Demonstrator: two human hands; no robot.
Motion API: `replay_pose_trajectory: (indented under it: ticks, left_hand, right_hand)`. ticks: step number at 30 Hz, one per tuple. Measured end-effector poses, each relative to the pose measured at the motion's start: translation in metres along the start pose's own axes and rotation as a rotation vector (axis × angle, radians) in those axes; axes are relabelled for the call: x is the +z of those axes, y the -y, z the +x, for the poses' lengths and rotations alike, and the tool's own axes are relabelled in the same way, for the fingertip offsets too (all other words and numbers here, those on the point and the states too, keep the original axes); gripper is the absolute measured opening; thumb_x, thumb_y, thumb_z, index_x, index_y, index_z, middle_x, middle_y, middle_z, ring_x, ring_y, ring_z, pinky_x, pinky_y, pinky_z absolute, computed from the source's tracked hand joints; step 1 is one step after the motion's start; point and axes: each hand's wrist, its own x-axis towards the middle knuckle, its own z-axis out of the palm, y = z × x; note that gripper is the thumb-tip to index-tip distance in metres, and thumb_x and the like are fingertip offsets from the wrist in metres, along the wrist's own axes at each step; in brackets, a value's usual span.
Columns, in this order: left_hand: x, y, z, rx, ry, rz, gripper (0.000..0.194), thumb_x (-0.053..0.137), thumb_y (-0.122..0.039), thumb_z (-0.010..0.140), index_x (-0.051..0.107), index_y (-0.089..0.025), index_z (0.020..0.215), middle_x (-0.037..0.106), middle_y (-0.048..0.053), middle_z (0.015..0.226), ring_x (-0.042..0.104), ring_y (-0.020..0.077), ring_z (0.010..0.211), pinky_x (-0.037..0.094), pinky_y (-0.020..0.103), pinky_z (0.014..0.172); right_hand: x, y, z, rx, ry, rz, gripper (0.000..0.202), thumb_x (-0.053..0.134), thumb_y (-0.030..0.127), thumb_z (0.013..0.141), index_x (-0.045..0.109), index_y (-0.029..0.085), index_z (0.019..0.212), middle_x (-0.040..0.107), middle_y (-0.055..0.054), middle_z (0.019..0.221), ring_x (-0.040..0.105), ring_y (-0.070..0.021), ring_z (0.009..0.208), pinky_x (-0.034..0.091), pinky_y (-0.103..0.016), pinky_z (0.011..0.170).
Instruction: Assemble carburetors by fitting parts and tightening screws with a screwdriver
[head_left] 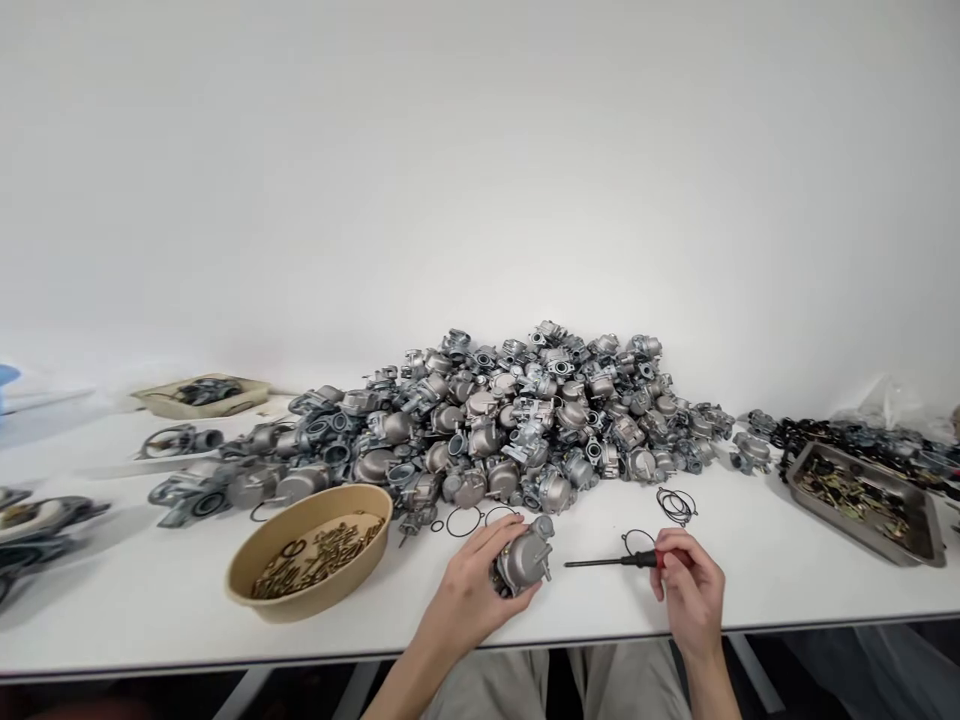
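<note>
A grey metal carburetor (525, 558) is gripped in my left hand (474, 580) above the front part of the table, its rounded bowl turned toward the right. My right hand (691, 588) is closed around the red and black handle of a screwdriver (611, 562). The screwdriver lies level, and its tip points left at the carburetor with a gap between them. Black rubber rings (676, 506) rest on the table beyond my right hand. Another thin ring (465, 521) lies just behind my left hand.
A large heap of carburetors (525, 420) covers the back middle of the white table (592, 605). At left stands a tan bowl (307, 600) of small brass-coloured parts. A metal tray (862, 515) of small parts sits at right, and a shallow tray (161, 402) at back left.
</note>
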Motion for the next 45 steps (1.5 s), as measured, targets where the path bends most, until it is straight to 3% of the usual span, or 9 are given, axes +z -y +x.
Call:
replay_pose_trajectory:
  ticks: [10,24,33,40,45]
  left_hand:
    - [-0.007,-0.01,-0.002,-0.01,0.061,0.022,0.053,0.072,-0.034,0.088,0.054,-0.029,0.137,0.069,0.008,0.14,0.068,0.0303,0.127,0.06,0.039,0.101]
    - [-0.005,-0.013,-0.002,-0.015,0.051,-0.014,0.045,0.072,-0.031,0.087,0.056,-0.028,0.129,0.068,0.011,0.137,0.066,0.0319,0.129,0.06,0.039,0.099]
    - [-0.004,-0.015,-0.005,0.002,0.053,-0.021,0.046,0.074,-0.027,0.087,0.055,-0.029,0.129,0.064,0.011,0.142,0.064,0.032,0.132,0.059,0.041,0.102]
    - [-0.008,-0.018,-0.003,-0.053,0.018,-0.107,0.044,0.079,-0.024,0.08,0.06,-0.027,0.119,0.066,0.01,0.136,0.065,0.032,0.128,0.058,0.044,0.102]
    - [-0.01,-0.015,0.001,-0.17,0.056,-0.2,0.045,0.08,-0.027,0.077,0.064,-0.026,0.119,0.064,0.012,0.139,0.063,0.0334,0.128,0.06,0.041,0.092]
  right_hand:
    - [0.001,0.0,-0.002,-0.015,0.113,-0.136,0.018,0.068,0.032,0.096,0.075,0.021,0.084,0.062,-0.003,0.082,0.059,-0.0113,0.048,0.043,-0.022,0.039]
    - [0.001,-0.001,-0.005,0.003,0.151,-0.191,0.021,0.066,0.036,0.098,0.074,0.021,0.087,0.063,-0.005,0.086,0.06,-0.0128,0.052,0.047,-0.025,0.042]
    - [0.0,0.0,-0.007,-0.053,0.211,-0.208,0.017,0.063,0.029,0.101,0.074,0.022,0.091,0.062,-0.005,0.09,0.059,-0.0122,0.055,0.048,-0.026,0.047]
    - [0.001,0.005,-0.006,-0.055,0.234,-0.203,0.016,0.063,0.03,0.101,0.075,0.022,0.093,0.063,-0.006,0.09,0.06,-0.014,0.057,0.05,-0.027,0.048]
    - [0.005,0.007,-0.009,0.011,0.209,-0.196,0.018,0.068,0.039,0.099,0.074,0.022,0.098,0.067,-0.007,0.094,0.063,-0.0147,0.057,0.049,-0.027,0.046]
